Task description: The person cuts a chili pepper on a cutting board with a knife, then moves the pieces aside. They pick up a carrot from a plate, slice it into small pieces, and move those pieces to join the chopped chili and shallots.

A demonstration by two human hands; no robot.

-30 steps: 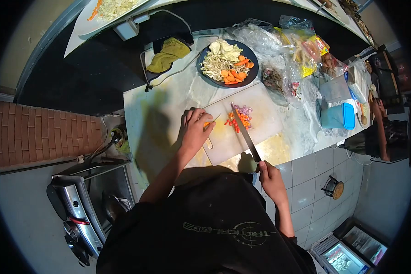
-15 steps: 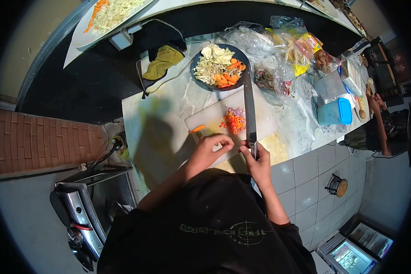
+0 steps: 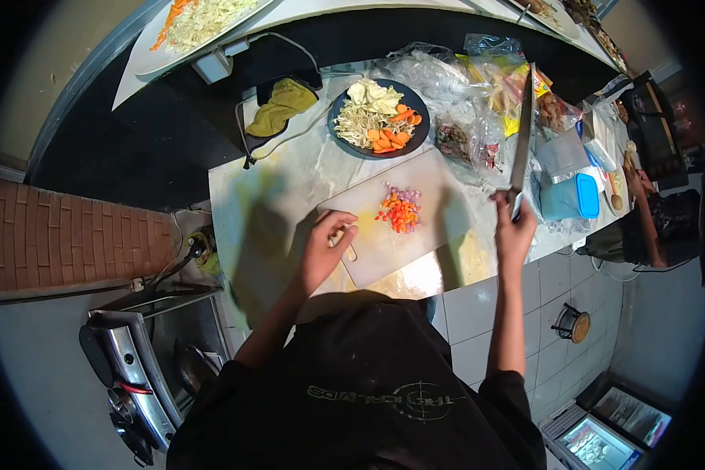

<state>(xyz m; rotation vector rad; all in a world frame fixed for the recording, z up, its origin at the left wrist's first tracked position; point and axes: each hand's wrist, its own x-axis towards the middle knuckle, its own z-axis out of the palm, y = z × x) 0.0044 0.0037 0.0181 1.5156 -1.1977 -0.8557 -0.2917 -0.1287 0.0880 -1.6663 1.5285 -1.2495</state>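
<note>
Steel stands raised to the right of the work: the knife (image 3: 522, 133) is gripped by its handle in the right hand (image 3: 515, 227), which is closed round it, with the blade pointing away over the plastic bags (image 3: 478, 94). The white cutting board (image 3: 415, 235) is clasped at its near-left corner by the curled left hand (image 3: 325, 247), and a small chopped pile (image 3: 400, 210) lies at the board's middle. The board would best be held level so the pile is not shed, and the blade clear of the bags and the blue-lidded tub (image 3: 573, 196). The board's near corner lies close to the front edge of the bench (image 3: 266, 204). Open room is judged to be on the left, while the right is crowded.
</note>
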